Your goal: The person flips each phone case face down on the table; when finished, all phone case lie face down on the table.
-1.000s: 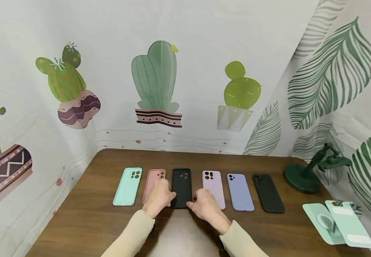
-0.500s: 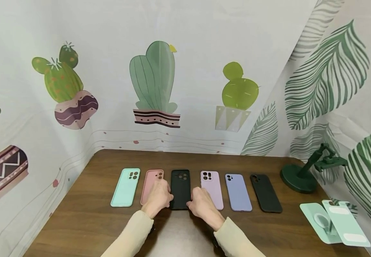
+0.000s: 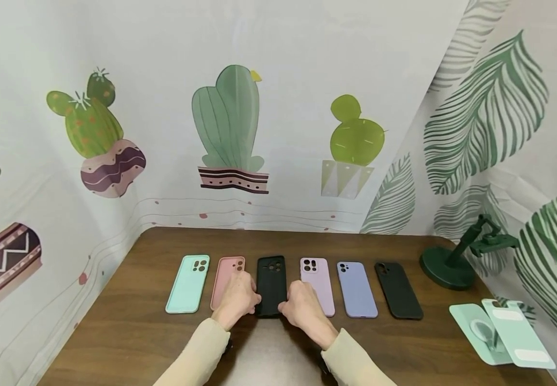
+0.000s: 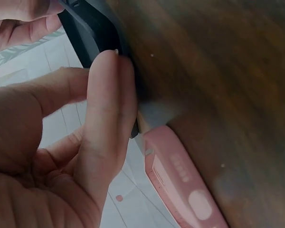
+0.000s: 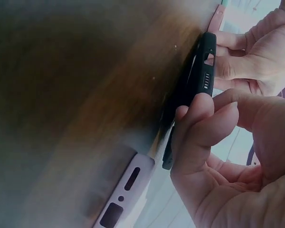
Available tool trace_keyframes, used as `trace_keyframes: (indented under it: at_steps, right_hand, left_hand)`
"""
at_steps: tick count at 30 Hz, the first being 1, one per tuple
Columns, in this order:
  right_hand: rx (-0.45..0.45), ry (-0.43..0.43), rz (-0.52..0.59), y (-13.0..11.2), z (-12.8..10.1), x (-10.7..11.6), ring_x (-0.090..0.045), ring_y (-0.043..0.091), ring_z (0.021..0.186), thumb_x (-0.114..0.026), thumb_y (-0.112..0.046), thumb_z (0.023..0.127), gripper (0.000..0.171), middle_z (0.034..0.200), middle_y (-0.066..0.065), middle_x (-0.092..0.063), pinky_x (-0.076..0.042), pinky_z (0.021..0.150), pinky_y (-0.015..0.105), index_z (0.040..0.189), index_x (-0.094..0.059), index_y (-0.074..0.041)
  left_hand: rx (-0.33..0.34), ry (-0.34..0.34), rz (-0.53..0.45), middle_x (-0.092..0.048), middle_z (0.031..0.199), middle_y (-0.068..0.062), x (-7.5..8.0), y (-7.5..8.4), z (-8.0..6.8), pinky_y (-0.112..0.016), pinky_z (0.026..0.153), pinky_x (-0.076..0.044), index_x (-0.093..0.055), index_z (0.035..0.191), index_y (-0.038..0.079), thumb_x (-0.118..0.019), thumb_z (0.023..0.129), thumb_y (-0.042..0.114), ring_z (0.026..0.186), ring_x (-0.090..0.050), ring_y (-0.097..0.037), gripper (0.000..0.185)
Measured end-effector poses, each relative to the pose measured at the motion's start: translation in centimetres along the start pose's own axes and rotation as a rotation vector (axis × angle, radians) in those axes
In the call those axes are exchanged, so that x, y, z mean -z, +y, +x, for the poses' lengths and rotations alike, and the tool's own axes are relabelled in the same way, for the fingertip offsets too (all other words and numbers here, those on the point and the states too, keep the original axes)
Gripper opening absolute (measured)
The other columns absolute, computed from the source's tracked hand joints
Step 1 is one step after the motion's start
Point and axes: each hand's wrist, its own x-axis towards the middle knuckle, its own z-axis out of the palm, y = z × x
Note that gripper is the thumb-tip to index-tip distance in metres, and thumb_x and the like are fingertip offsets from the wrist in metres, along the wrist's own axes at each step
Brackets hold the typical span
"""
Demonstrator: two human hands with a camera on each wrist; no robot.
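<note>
In the head view, a black phone case (image 3: 272,284) lies in the middle of a row, its camera holes toward the far side. My left hand (image 3: 236,296) grips its left edge near the bottom and partly covers the pink phone case (image 3: 222,276). At the lower right corner, my right hand (image 3: 305,306) pinches the same black case, overlapping the lilac phone case (image 3: 322,284) in this view. The right wrist view shows curled fingers (image 5: 199,121) around the case's side, near its port cutout. In the left wrist view, fingertips press against its edge.
A mint phone case (image 3: 187,287) lies at the row's left end. To the right are a lavender-blue case (image 3: 358,292) and another black case (image 3: 400,292). Beyond them stand a dark green stand (image 3: 452,271) and a mint-green folding holder (image 3: 514,332) on the wooden table (image 3: 104,332).
Both hands stay at the black case, which has hardly moved. The whole head view has shifted slightly.
</note>
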Motion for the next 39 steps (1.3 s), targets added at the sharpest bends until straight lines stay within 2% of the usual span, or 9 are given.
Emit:
trace_keyframes:
  at_steps: [3, 6, 10, 14, 17, 21, 27, 33, 39]
  right_hand:
    - [-0.014, 0.000, 0.003, 0.4, 0.1, -0.1, -0.047, 0.011, 0.054, -0.085, -0.018, 0.077, 0.044, 0.053, -0.010, -0.047, -0.041, 0.048, 0.027, 0.049, -0.051, -0.021]
    - [-0.022, 0.020, 0.027, 0.8, 0.1, -0.2, -0.052, 0.012, 0.058, -0.086, -0.020, 0.077, 0.033, 0.061, -0.008, -0.056, -0.045, 0.052, 0.027, 0.056, -0.061, -0.021]
    - [-0.047, 0.007, 0.079, 0.9, 0.0, 0.3, -0.058, 0.011, 0.058, -0.086, -0.022, 0.080, 0.024, 0.062, -0.008, -0.063, -0.048, 0.054, 0.026, 0.065, -0.068, -0.020]
    - [-0.093, -0.059, 0.191, 0.0, -0.7, 1.9, -0.065, 0.009, 0.052, -0.082, -0.019, 0.084, 0.015, 0.055, -0.007, -0.067, -0.050, 0.050, 0.025, 0.076, -0.071, -0.014]
    - [-0.093, -0.061, 0.271, -1.6, -1.9, 3.9, -0.068, 0.011, 0.050, -0.080, -0.014, 0.085, 0.012, 0.055, -0.003, -0.069, -0.051, 0.050, 0.027, 0.084, -0.071, -0.007]
    - [-0.085, -0.034, 0.303, -3.8, -3.3, 6.0, -0.068, 0.011, 0.051, -0.080, -0.008, 0.084, 0.011, 0.057, 0.001, -0.070, -0.051, 0.051, 0.027, 0.085, -0.071, -0.003]
    - [-0.106, -0.037, 0.292, -4.3, -3.6, 7.0, -0.066, 0.008, 0.050, -0.082, -0.011, 0.084, 0.011, 0.054, -0.002, -0.069, -0.051, 0.054, 0.025, 0.085, -0.072, -0.006]
    - [-0.087, -0.019, 0.307, -4.3, -3.7, 7.2, -0.065, 0.007, 0.048, -0.080, -0.012, 0.083, 0.010, 0.054, -0.004, -0.068, -0.051, 0.054, 0.025, 0.083, -0.072, -0.006]
    - [-0.087, -0.018, 0.315, -4.3, -3.9, 7.6, -0.065, 0.007, 0.049, -0.082, -0.014, 0.083, 0.013, 0.054, -0.004, -0.069, -0.052, 0.056, 0.025, 0.085, -0.072, -0.006]
  left_hand:
    - [-0.035, 0.027, -0.041, -0.064, 0.046, -0.001, 1.0, 1.4, -1.3, -0.027, 0.047, -0.050, -0.071, 0.065, 0.006, -0.085, 0.090, 0.017, 0.039, -0.064, -0.011, 0.031]
    - [-0.036, 0.053, -0.083, -0.060, 0.040, -0.001, 2.2, 3.3, -2.8, -0.025, 0.043, -0.043, -0.063, 0.052, 0.010, -0.087, 0.090, 0.028, 0.037, -0.062, -0.013, 0.048]
    - [0.003, 0.060, -0.075, -0.058, 0.040, 0.000, 2.1, 4.0, -3.1, -0.023, 0.042, -0.037, -0.060, 0.049, 0.013, -0.087, 0.089, 0.043, 0.037, -0.061, -0.013, 0.058]
    - [0.043, 0.058, -0.062, -0.058, 0.040, 0.000, 1.9, 4.3, -3.0, -0.024, 0.043, -0.039, -0.059, 0.049, 0.013, -0.086, 0.085, 0.058, 0.037, -0.060, -0.015, 0.064]
    - [0.069, 0.049, -0.066, -0.058, 0.040, -0.001, 1.8, 4.6, -2.9, -0.026, 0.044, -0.041, -0.060, 0.051, 0.013, -0.084, 0.083, 0.066, 0.038, -0.061, -0.017, 0.067]
    - [0.091, 0.036, -0.083, -0.060, 0.041, -0.001, 1.6, 4.9, -2.8, -0.027, 0.044, -0.042, -0.061, 0.053, 0.014, -0.079, 0.082, 0.076, 0.039, -0.063, -0.018, 0.071]
    - [0.086, 0.034, -0.095, -0.062, 0.044, -0.002, 1.3, 5.4, -2.5, -0.028, 0.043, -0.045, -0.062, 0.055, 0.014, -0.078, 0.080, 0.080, 0.038, -0.064, -0.016, 0.072]
    - [0.072, 0.045, -0.104, -0.060, 0.043, 0.000, 0.7, 5.7, -2.2, -0.027, 0.041, -0.045, -0.063, 0.055, 0.015, -0.080, 0.077, 0.079, 0.036, -0.063, -0.014, 0.069]
    - [0.084, 0.021, -0.151, -0.065, 0.047, -0.005, 0.6, 6.0, -2.1, -0.028, 0.043, -0.050, -0.065, 0.060, 0.014, -0.082, 0.078, 0.078, 0.037, -0.066, -0.014, 0.068]
